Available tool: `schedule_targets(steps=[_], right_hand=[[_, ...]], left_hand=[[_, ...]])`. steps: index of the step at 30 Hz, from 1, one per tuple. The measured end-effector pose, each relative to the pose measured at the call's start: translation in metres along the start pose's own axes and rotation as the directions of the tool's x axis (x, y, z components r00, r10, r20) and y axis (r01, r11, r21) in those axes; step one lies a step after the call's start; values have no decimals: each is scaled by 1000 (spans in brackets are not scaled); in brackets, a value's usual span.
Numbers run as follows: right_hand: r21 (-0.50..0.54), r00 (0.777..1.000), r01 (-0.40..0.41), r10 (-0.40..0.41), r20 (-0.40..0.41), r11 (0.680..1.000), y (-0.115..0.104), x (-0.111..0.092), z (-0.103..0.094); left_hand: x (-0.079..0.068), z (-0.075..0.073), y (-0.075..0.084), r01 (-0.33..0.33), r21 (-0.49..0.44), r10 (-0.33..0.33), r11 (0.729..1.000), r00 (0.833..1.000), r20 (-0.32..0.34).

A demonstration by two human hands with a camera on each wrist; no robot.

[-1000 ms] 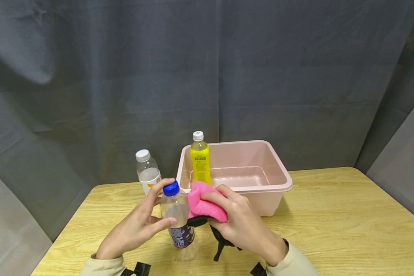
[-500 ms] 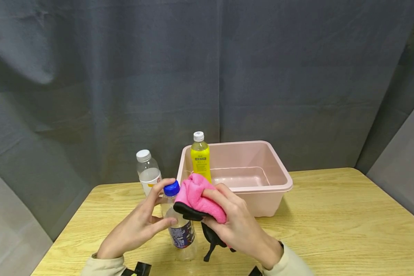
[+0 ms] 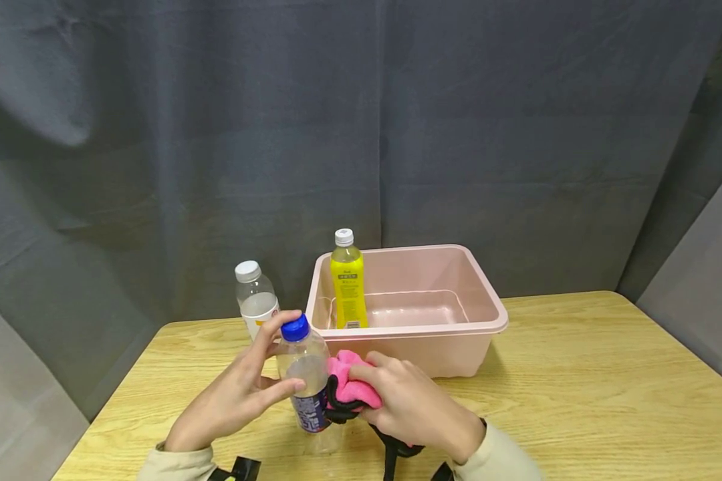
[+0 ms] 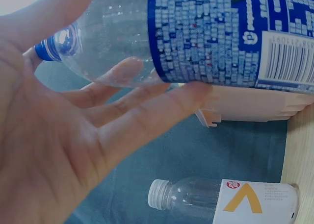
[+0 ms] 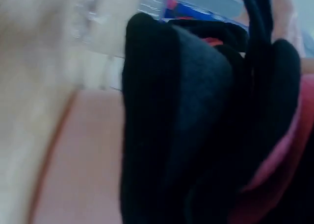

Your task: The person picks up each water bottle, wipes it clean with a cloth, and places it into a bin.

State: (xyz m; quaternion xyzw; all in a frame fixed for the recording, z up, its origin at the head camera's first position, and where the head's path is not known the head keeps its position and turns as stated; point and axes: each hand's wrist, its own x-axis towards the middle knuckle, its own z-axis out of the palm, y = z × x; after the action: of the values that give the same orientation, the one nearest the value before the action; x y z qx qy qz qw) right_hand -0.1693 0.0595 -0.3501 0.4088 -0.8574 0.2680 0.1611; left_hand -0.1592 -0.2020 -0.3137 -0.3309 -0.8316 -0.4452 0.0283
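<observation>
My left hand [image 3: 234,397] grips a clear plastic bottle [image 3: 303,361] with a blue cap, which stands upright on the table. The index finger lies at the cap and the thumb on the bottle's body. In the left wrist view my fingers curl behind the bottle, beside its blue label [image 4: 206,37]. My right hand [image 3: 418,407] holds a bunched pink cloth [image 3: 345,371] with black edging and a hanging black strap. The cloth is at the bottle's right side, by the label. Close up, black fabric [image 5: 162,126] fills much of the right wrist view.
Behind my hands sits a pale pink plastic basin [image 3: 397,347]. A yellow-labelled bottle [image 3: 349,290] stands inside it at the left. Left of the basin, a clear bottle with a white cap [image 3: 249,270] stands on the wooden table [image 3: 577,387]. Grey curtain hangs behind.
The right hand first turned the cloth up toward the bottle's cap, then brought it down to the label. The left hand and its bottle have hardly moved.
</observation>
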Motion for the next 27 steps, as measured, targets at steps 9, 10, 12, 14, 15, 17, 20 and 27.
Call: schedule_targets(steps=[9,10,12,14,15,17,20,27], right_hand=[[-154,932,-43,96,350,987,18,-7,34],[-169,930,-35,94,355,985,19,-8,36],[-176,935,-24,84,345,984,20,-9,39],[-180,938,-13,74,337,984,21,-9,40],[-179,937,-12,74,340,984,20,-9,39],[-190,937,-10,76,342,982,20,-9,37],[-206,947,-6,72,314,979,18,-8,28],[-149,998,63,-67,-22,987,9,-1,-2]], left_hand=[[-1,-1,2,-45,3,45,999,999,6],[-1,-1,2,-42,5,42,999,999,6],[0,-1,2,-33,4,33,999,999,6],[0,-1,2,-28,5,28,1000,1000,7],[0,-1,2,-27,5,27,1000,1000,8],[0,0,2,-33,0,33,999,999,8],[0,1,1,-44,-5,44,999,999,8],[0,1,0,-54,-3,54,999,999,5]])
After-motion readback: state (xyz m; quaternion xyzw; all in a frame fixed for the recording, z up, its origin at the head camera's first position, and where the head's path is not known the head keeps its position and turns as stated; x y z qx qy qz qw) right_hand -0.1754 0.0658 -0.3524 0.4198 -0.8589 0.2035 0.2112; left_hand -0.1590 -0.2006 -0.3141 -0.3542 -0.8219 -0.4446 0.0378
